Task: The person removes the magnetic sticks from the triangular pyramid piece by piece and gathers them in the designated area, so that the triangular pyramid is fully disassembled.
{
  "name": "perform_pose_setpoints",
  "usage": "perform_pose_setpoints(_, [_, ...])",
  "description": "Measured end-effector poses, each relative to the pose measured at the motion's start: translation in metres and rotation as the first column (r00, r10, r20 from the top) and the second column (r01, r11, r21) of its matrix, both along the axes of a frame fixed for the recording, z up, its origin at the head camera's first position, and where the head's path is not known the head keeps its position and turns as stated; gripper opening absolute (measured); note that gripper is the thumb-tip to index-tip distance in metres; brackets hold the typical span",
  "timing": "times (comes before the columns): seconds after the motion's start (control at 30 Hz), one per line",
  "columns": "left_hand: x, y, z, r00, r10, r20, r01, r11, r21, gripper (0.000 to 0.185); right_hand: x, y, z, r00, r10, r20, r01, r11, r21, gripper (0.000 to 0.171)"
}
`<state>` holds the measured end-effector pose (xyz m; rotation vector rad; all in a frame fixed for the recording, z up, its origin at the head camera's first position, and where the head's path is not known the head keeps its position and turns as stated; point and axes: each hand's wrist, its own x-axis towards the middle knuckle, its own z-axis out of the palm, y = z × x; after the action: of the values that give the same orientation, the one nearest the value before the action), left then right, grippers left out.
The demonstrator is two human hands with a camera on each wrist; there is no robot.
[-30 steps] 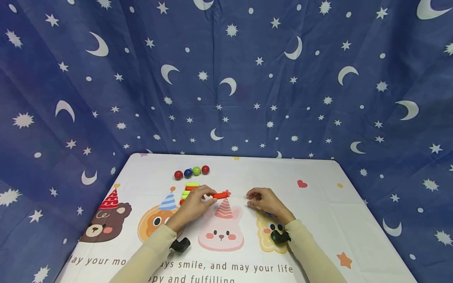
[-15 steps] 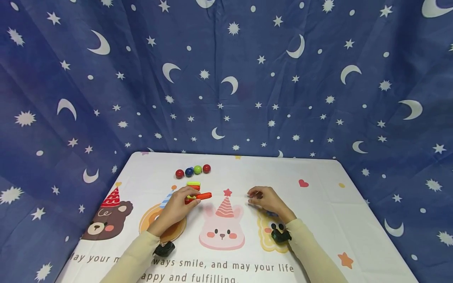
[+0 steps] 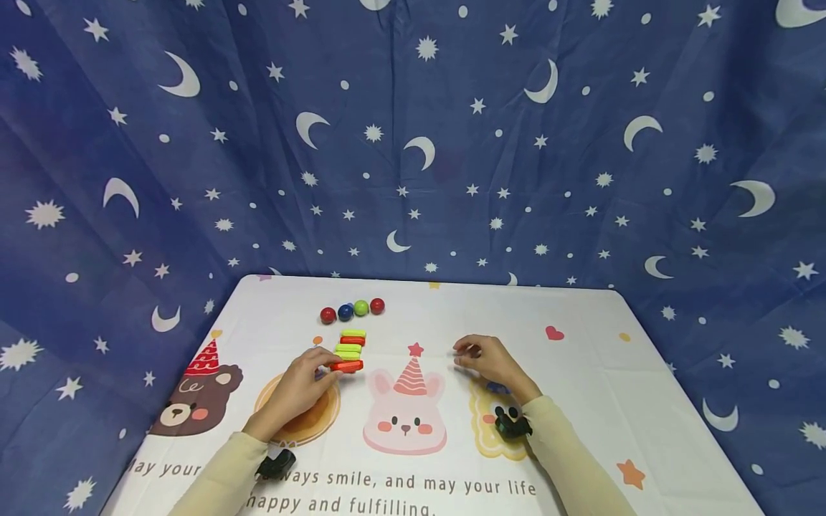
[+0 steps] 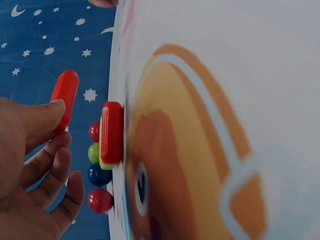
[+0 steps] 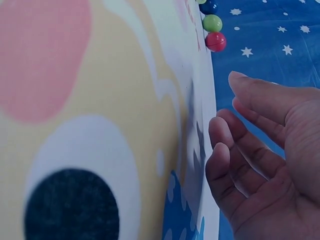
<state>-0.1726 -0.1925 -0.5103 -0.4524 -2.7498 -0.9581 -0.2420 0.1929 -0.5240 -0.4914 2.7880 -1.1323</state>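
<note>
My left hand (image 3: 298,383) pinches a red ridged rod (image 4: 65,92) between thumb and fingers. It is held above the near end of a row of rods. In the left wrist view, another red rod (image 4: 112,132) lies on the table beside the held one, apart from it. The head view shows yellow-green rods (image 3: 348,349) and a red rod (image 3: 352,340) farther along the row, side by side. My right hand (image 3: 492,358) hovers over the table to the right, fingers loosely bent, with nothing in it.
Behind the rods, several glossy balls stand in a line: a red ball (image 3: 328,315), a blue ball (image 3: 345,312), a green ball (image 3: 361,307) and another red ball (image 3: 377,306). A printed white cloth covers the table (image 3: 490,308). A blue star-patterned curtain (image 3: 452,143) hangs behind.
My left hand has moved left and toward me with the red rod, from over the rabbit print to the near end of the rod row. My right hand stays nearly still.
</note>
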Motion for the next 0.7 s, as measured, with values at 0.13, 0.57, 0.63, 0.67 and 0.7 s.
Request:
perform_pose_setpoints(0.13, [0.002, -0.006, -0.003, 1.0, 0.014, 0.012, -0.014, 1.0, -0.025, 0.023, 0.0, 0.001, 0.0, 1.0, -0.01, -0.004, 0.01, 1.0, -0.013, 0.023])
perform_pose_setpoints(0.57, [0.0, -0.017, -0.014, 0.993, -0.018, 0.116, 0.029, 0.996, -0.09, 0.022, 0.001, 0.002, -0.002, 0.998, -0.064, 0.004, 0.064, 0.998, -0.023, 0.021])
perform_pose_setpoints(0.63, [-0.002, -0.017, -0.016, 0.992, -0.023, 0.122, 0.035, 0.995, -0.098, 0.022, 0.0, 0.002, -0.002, 0.998, -0.067, 0.002, 0.067, 0.997, -0.027, 0.021])
perform_pose_setpoints(0.67, [-0.003, -0.017, -0.017, 0.992, -0.025, 0.121, 0.038, 0.994, -0.1, 0.021, 0.0, 0.002, -0.002, 0.998, -0.067, 0.0, 0.067, 0.997, -0.027, 0.021])
perform_pose_setpoints(0.7, [-0.004, -0.017, -0.018, 0.993, -0.033, 0.116, 0.044, 0.994, -0.098, 0.02, 0.0, 0.002, -0.002, 0.998, -0.066, -0.001, 0.066, 0.997, -0.027, 0.021])
